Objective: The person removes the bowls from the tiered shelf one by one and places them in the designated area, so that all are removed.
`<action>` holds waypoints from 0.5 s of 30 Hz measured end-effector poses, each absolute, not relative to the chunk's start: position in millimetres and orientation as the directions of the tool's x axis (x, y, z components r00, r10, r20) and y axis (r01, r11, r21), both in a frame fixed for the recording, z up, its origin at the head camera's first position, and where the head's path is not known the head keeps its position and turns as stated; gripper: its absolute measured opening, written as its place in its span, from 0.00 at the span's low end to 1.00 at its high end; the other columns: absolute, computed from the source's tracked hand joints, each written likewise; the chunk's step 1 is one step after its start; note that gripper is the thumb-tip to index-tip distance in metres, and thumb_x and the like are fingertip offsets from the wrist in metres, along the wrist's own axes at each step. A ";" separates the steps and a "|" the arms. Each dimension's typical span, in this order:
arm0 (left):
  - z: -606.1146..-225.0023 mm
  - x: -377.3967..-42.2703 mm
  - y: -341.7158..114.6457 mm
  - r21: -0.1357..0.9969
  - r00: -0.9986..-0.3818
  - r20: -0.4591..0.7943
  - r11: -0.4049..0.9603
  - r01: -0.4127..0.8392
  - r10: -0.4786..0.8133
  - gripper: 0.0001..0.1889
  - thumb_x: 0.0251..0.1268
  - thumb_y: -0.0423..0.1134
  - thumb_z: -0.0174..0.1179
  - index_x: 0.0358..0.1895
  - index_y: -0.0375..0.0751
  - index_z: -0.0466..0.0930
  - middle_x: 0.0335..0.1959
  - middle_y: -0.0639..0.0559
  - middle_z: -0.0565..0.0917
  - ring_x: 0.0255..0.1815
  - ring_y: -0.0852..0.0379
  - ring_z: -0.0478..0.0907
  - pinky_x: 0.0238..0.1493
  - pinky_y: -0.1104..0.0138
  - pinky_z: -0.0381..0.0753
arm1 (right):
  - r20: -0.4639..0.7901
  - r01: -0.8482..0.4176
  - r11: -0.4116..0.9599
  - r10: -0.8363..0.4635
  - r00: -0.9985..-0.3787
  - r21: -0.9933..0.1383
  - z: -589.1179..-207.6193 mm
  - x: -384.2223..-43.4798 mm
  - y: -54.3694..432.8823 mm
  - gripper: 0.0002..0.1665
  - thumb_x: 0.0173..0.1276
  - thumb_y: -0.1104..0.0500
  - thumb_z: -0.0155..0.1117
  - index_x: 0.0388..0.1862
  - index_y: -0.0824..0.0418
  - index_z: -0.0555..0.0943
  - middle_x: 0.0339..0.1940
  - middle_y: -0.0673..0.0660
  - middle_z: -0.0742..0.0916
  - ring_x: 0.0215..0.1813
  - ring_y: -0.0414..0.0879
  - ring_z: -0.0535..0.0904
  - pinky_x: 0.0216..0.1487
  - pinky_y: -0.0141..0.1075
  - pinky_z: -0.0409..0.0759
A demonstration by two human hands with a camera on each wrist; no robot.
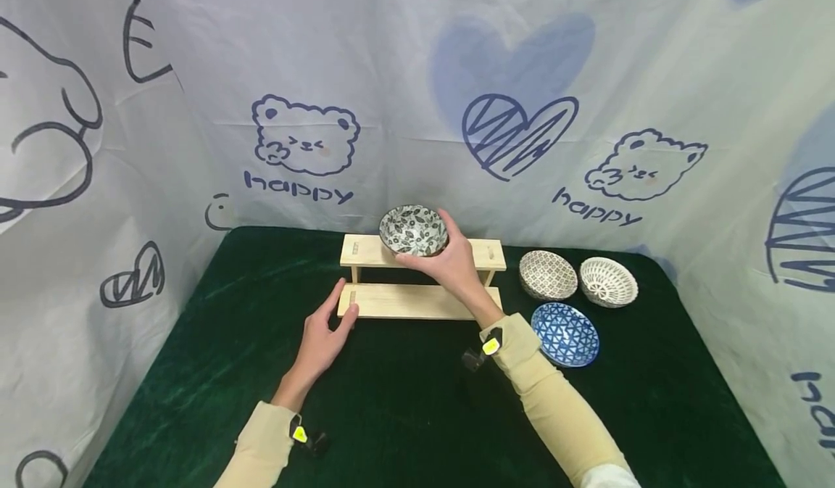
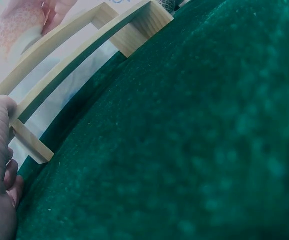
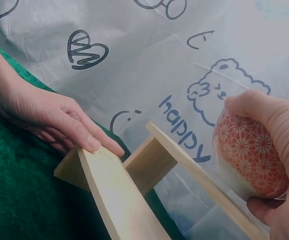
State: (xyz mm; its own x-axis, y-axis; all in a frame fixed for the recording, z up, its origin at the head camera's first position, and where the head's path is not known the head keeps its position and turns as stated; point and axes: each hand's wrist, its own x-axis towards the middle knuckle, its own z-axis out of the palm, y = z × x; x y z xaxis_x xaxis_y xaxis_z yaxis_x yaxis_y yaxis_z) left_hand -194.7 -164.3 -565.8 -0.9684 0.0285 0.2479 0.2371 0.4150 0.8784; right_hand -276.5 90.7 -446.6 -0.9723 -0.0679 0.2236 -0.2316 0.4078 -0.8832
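Observation:
My right hand point(image 1: 450, 256) holds a small bowl point(image 1: 414, 231) by its side, thumb and fingers at the rim. The bowl has a dark leafy pattern inside, and red flowers outside show in the right wrist view point(image 3: 252, 152). It is close over the upper board of a two-tier wooden rack point(image 1: 417, 302), its mouth tipped towards me. At the rack's left end, my left hand point(image 1: 324, 334) grips the lower board, thumb at the front and fingers along the end. In the left wrist view that thumb point(image 2: 3, 107) lies at the board's corner.
Right of the rack stand a brown-patterned bowl point(image 1: 549, 275), a white ribbed bowl point(image 1: 608, 283) and a blue triangle-patterned bowl point(image 1: 565, 335). Dark green cloth point(image 1: 404, 408) covers the table. A printed white curtain point(image 1: 404, 75) hangs behind and at both sides.

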 end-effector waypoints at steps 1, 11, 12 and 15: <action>-566.1 -194.4 -164.4 0.879 -0.969 0.247 0.414 0.236 0.028 0.35 0.81 0.49 0.58 0.83 0.40 0.59 0.82 0.47 0.64 0.81 0.45 0.62 0.79 0.44 0.60 | 0.222 -0.229 0.406 -0.065 -0.973 -0.885 -446.5 -275.4 92.0 0.71 0.46 0.43 0.89 0.84 0.60 0.59 0.78 0.64 0.72 0.76 0.59 0.70 0.76 0.55 0.69; -567.1 -194.6 -164.0 0.881 -0.970 0.242 0.412 0.233 0.030 0.35 0.81 0.50 0.58 0.83 0.41 0.59 0.82 0.48 0.63 0.82 0.45 0.61 0.80 0.44 0.59 | 0.227 -0.228 0.403 -0.053 -0.973 -0.886 -447.5 -266.5 102.2 0.71 0.45 0.45 0.89 0.84 0.54 0.60 0.78 0.62 0.72 0.76 0.58 0.69 0.75 0.56 0.69; -567.0 -194.6 -164.0 0.881 -0.970 0.242 0.411 0.233 0.029 0.35 0.81 0.50 0.58 0.83 0.41 0.59 0.82 0.48 0.63 0.82 0.45 0.61 0.80 0.44 0.59 | 0.226 -0.228 0.400 -0.051 -0.973 -0.888 -447.6 -265.7 103.0 0.70 0.45 0.45 0.89 0.84 0.53 0.60 0.78 0.62 0.72 0.76 0.58 0.69 0.75 0.56 0.69; -566.9 -195.1 -163.9 0.881 -0.969 0.247 0.411 0.237 0.028 0.35 0.81 0.50 0.58 0.83 0.41 0.59 0.82 0.48 0.63 0.82 0.46 0.61 0.80 0.44 0.59 | 0.232 -0.229 0.390 -0.039 -0.972 -0.892 -447.7 -262.7 105.3 0.69 0.45 0.46 0.90 0.84 0.51 0.61 0.79 0.60 0.72 0.77 0.57 0.68 0.76 0.55 0.68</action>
State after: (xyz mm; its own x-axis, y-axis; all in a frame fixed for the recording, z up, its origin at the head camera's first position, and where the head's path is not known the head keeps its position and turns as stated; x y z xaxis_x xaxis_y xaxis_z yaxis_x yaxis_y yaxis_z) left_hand -195.1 -163.9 -566.9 -0.9686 0.0281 0.2472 0.2366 0.4106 0.8806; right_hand -262.7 105.3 -447.7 -0.9719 -0.0390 0.2322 -0.2288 0.3904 -0.8918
